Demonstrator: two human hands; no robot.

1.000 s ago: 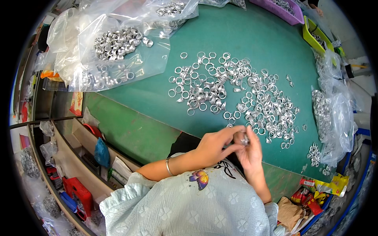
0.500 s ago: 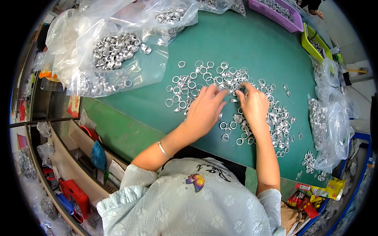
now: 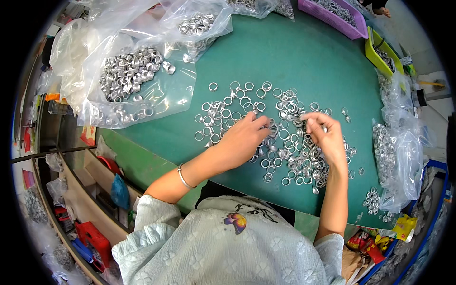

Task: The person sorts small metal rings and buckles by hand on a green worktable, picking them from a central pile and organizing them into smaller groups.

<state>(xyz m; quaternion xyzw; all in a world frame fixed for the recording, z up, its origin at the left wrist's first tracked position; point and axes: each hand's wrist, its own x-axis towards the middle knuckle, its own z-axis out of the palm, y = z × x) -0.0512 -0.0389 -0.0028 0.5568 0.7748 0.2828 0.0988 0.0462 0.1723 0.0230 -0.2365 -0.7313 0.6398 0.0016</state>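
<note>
Several loose silver metal rings (image 3: 247, 102) lie spread over a green table (image 3: 285, 57). My left hand (image 3: 244, 140) rests palm down on the pile, its fingertips pinched among rings near the middle. My right hand (image 3: 327, 135) hovers over the right part of the pile, fingers curled together; a small ring seems to sit between thumb and fingers, though I cannot see it clearly. A thin bangle (image 3: 183, 176) circles my left wrist.
Clear plastic bags of rings (image 3: 128, 76) lie at the back left, and more bags (image 3: 396, 156) along the right edge. A purple basket (image 3: 335, 16) and a yellow-green tray (image 3: 382, 52) stand at the far right. Shelves with red items (image 3: 92, 237) are below left.
A second ago both hands were held together near my body. They reached out onto the ring pile, and since half a second ago they have stayed there, fingers working among the rings.
</note>
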